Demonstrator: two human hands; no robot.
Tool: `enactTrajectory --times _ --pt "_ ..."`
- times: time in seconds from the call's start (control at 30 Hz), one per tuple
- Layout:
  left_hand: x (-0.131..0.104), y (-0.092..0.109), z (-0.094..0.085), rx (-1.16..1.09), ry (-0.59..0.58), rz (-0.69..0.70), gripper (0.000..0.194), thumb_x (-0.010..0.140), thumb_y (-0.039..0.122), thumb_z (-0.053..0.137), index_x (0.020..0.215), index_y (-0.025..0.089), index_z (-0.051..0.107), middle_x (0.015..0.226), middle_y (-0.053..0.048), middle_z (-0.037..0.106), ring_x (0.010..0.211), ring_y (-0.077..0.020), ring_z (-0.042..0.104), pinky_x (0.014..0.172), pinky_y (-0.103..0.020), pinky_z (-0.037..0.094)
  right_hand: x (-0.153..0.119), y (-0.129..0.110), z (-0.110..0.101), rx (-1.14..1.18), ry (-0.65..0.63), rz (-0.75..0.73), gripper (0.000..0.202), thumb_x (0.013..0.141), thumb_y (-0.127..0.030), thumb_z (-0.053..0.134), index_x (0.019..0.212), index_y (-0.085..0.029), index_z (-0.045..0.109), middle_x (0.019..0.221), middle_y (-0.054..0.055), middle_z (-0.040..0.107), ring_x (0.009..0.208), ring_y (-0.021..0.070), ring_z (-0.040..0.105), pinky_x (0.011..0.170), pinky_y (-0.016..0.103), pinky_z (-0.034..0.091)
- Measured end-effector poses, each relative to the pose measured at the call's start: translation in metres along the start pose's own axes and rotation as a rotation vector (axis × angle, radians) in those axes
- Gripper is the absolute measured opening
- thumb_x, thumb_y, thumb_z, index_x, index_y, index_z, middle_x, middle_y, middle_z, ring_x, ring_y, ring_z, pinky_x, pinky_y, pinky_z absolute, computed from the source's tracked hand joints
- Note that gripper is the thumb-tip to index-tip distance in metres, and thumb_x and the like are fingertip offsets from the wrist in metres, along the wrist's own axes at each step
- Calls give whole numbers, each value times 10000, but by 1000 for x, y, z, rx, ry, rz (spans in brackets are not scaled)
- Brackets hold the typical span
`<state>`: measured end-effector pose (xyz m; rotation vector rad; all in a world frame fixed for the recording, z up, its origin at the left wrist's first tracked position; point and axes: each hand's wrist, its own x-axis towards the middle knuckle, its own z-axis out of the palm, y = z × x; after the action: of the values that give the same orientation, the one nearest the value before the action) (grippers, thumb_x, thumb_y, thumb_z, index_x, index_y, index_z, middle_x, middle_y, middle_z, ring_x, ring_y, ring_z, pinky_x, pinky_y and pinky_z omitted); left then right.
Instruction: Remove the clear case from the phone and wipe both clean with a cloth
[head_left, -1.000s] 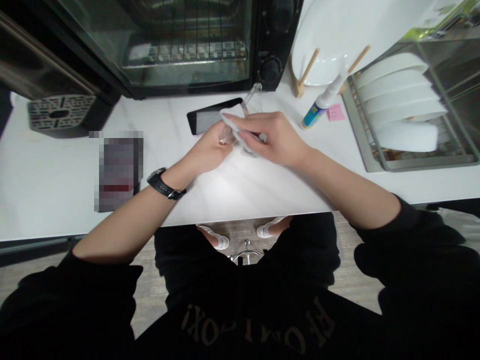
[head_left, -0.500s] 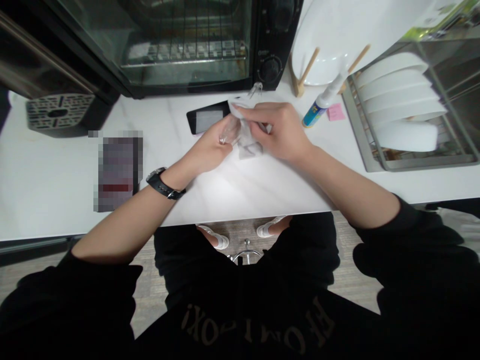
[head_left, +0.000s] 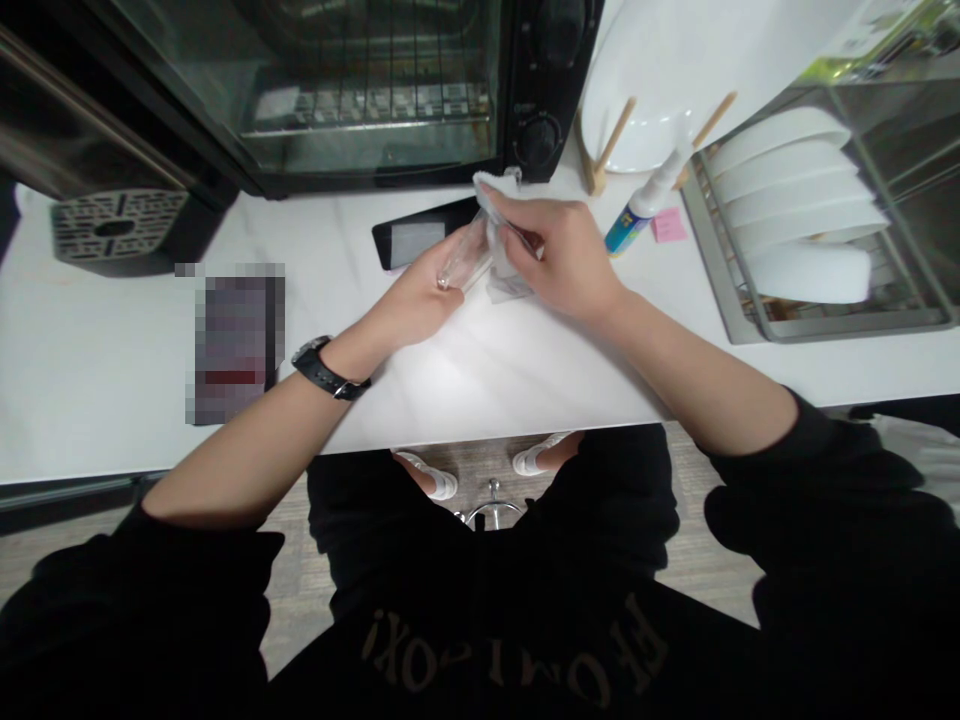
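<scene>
My left hand point(head_left: 424, 295), with a black watch point(head_left: 328, 368) on its wrist, is closed round a clear transparent item point(head_left: 466, 258), perhaps a phone case. My right hand point(head_left: 574, 255) pinches a pale grey cloth point(head_left: 508, 268) against the far right part of that item. Behind my left hand, a black phone-like object point(head_left: 385, 245) with a grey rectangle on it lies on the white counter point(head_left: 480, 390). A white and blue spray bottle point(head_left: 634, 222) stands to the right of my right hand, beside a pink sticky note point(head_left: 667, 225).
A black toaster oven point(head_left: 536, 90) stands at the back. At the left are a machine's drip tray point(head_left: 116, 228) and a blurred-out device point(head_left: 232, 345). White bowls point(head_left: 810, 275) sit in a rack point(head_left: 739, 310) at the right, near a large white plate point(head_left: 637, 130).
My right hand has shifted the cloth slightly up and to the right along the clear item. My left hand has stayed almost still.
</scene>
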<state>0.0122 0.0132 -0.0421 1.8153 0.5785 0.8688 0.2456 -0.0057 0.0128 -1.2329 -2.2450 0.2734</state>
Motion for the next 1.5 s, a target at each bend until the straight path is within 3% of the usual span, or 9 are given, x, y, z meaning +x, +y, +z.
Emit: enactTrajectory --times 0.2,0.4,0.57,0.73,0.83,1.17,1.27,1.37,1.5 --pt "0 26 7 182 67 -70 375 981 324 700 1332 192 697 1397 -99 758 1503 -307 631 1348 -539 467 -11 -11 4 180 -134 -335 576 1179 -450 302 1602 -215 613 1195 50 814 1030 115 759 998 266 572" --pt "0 33 8 247 66 -63 302 993 320 681 1265 196 726 1327 -94 780 1437 -280 674 1329 -501 492 -12 -10 4 169 -151 -340 519 1173 -408 352 1541 -238 676 1193 40 810 1017 111 751 953 242 555" --pt "0 14 8 81 88 -35 440 906 298 705 1336 209 677 1344 -74 771 1488 -305 648 1309 -527 525 -6 -4 5 88 -59 -195 498 1122 -223 461 1578 -251 658 1054 34 783 910 142 708 912 270 540" --pt "-2 -4 -1 -67 -9 -53 774 823 167 670 1566 344 540 1764 20 508 1713 -250 380 1469 -533 244 0 -4 -1 -75 26 120 578 1092 -203 489 1663 -247 565 1061 55 824 830 168 644 849 291 529" --pt "-5 -8 -7 -87 -57 -31 903 780 117 623 1653 286 469 1827 1 413 1738 -277 323 1479 -563 169 1 -4 -4 -170 40 236 635 1080 -202 469 1705 -317 498 1140 53 834 924 215 713 876 326 545" --pt "-4 -7 -5 -12 -27 -60 851 823 217 658 1656 260 487 1812 -39 439 1715 -272 378 1457 -481 245 1 -7 -7 -168 38 231 619 1093 -193 472 1706 -273 500 1121 82 830 963 231 765 945 361 585" --pt "0 0 2 -1 32 -41 736 855 343 742 1565 262 566 1708 -58 574 1678 -290 447 1434 -528 303 1 -5 1 -83 1 124 584 1095 -205 498 1677 -230 545 1125 80 832 949 212 773 955 353 601" --pt "2 14 7 32 79 -64 531 921 452 762 1397 235 670 1552 -85 699 1610 -319 536 1404 -550 378 -5 -6 10 129 -72 -159 517 1128 -273 471 1624 -219 607 1185 72 833 1013 170 781 997 311 598" --pt "0 25 7 218 58 -57 462 977 458 724 1365 218 651 1569 -132 676 1549 -294 596 1381 -500 430 -14 -9 16 257 -111 -355 494 1154 -339 424 1597 -257 627 1260 39 829 1078 125 781 999 268 581"
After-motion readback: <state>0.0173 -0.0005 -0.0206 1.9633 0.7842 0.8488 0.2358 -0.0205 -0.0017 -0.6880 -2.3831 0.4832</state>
